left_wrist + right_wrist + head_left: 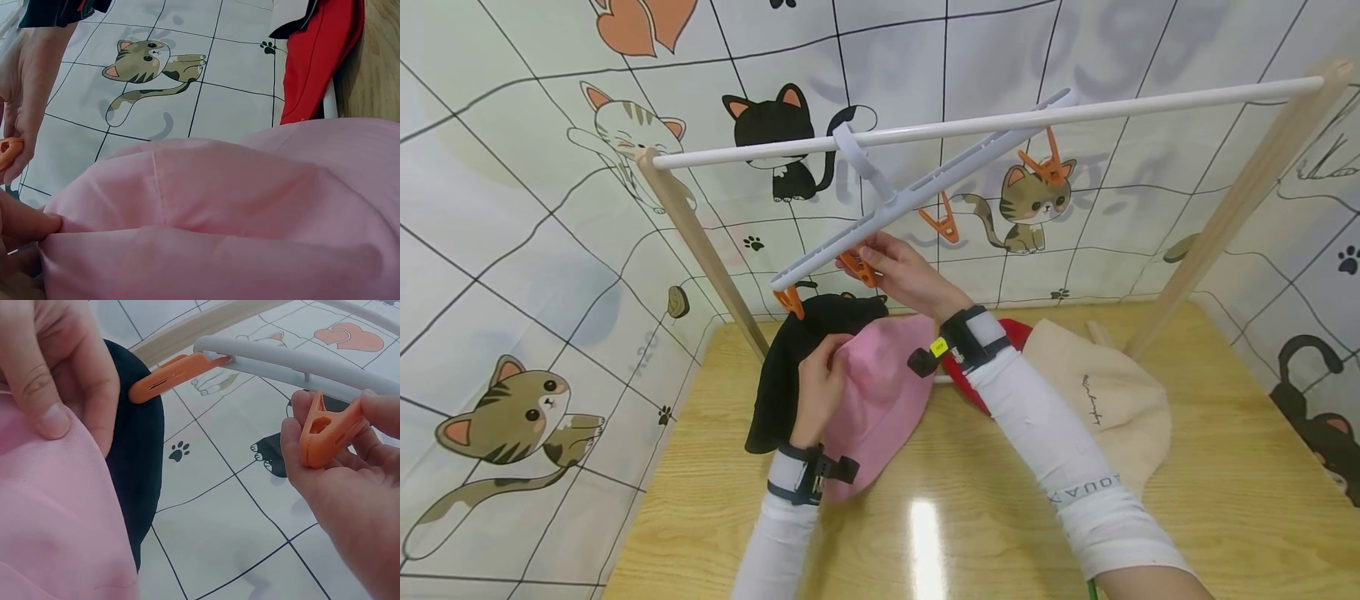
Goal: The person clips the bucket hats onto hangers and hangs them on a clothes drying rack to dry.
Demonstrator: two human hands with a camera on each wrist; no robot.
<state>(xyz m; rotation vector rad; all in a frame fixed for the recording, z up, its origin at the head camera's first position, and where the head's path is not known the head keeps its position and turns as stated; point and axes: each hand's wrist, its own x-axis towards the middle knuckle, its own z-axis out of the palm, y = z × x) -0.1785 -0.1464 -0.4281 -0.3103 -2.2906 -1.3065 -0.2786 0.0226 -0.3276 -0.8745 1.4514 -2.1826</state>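
A pink cloth hat is pinched at its edge between the thumb and fingers of my left hand. Above it, my right hand holds an orange clip by its two handles, close under the light-grey hanger. The hanger hooks over a white rod and slants down to the left. At its lower end another orange clip overlaps the edge of a black hat, which lies behind the pink one. Two more orange clips, one of them an open-looking clip, dangle from the hanger's right half.
Wooden posts support the rod on both sides. A beige hat with dark lettering lies on the wooden table at the right, and a red hat is partly hidden behind my right forearm. A cat-patterned sheet covers the walls.
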